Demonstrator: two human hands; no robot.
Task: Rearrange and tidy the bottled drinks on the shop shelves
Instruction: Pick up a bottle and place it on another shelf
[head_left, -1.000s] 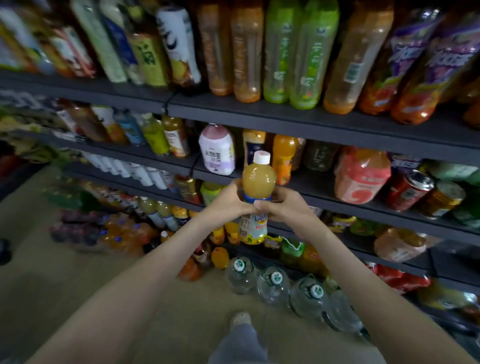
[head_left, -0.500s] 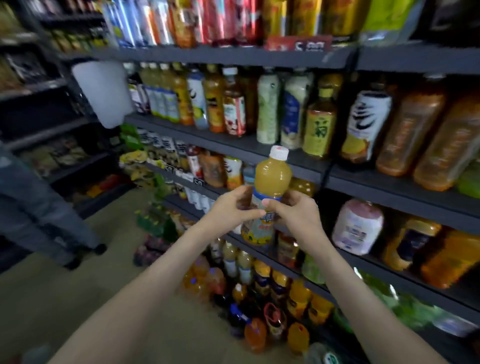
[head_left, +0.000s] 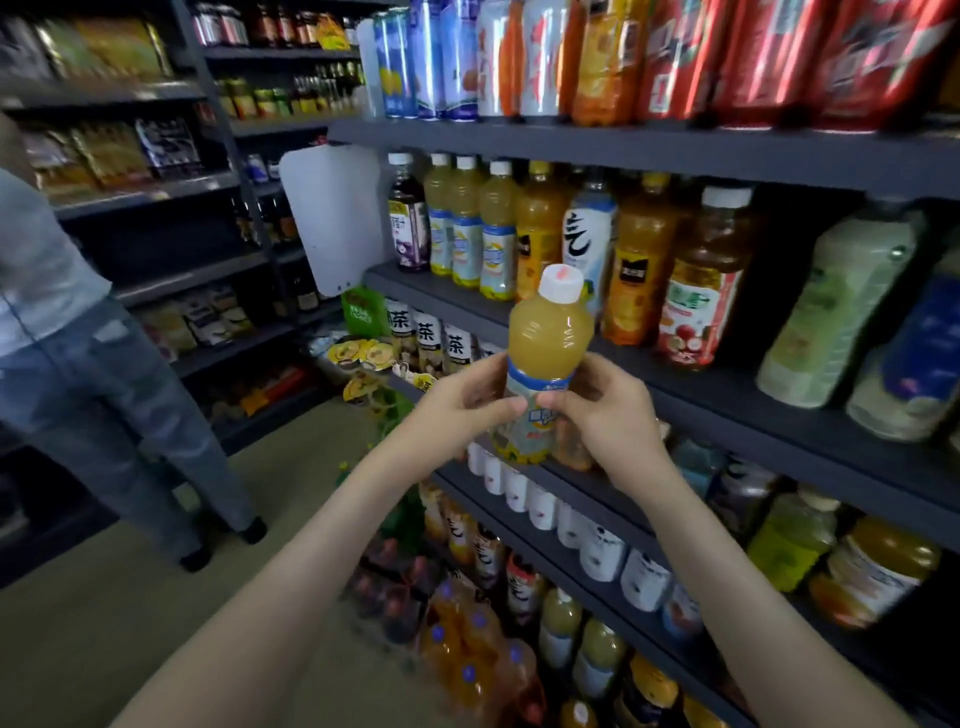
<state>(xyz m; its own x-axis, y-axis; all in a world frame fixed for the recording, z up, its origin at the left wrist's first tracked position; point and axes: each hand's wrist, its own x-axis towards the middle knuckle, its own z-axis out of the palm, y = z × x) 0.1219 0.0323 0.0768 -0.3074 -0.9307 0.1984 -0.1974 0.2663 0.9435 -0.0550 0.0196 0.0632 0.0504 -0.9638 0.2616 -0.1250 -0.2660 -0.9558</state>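
I hold a yellow juice bottle (head_left: 545, 343) with a white cap and blue-white label upright in front of the shelves. My left hand (head_left: 462, 410) grips its label from the left and my right hand (head_left: 608, 410) grips it from the right. Three matching yellow juice bottles (head_left: 467, 228) stand in a row on the dark shelf (head_left: 727, 384) behind and to the upper left of the held one. Beside them stand orange and white bottles (head_left: 644, 260).
A person in jeans (head_left: 104, 384) stands at the left by another shelf unit. Cans (head_left: 675, 57) fill the top shelf. Lower shelves hold small white bottles (head_left: 540, 504) and more drinks; packs of orange bottles (head_left: 467, 660) sit on the floor.
My view has swung up and to the left along the shelves. Both hands kept the yellow bottle between them, now in front of a higher shelf with matching bottles.
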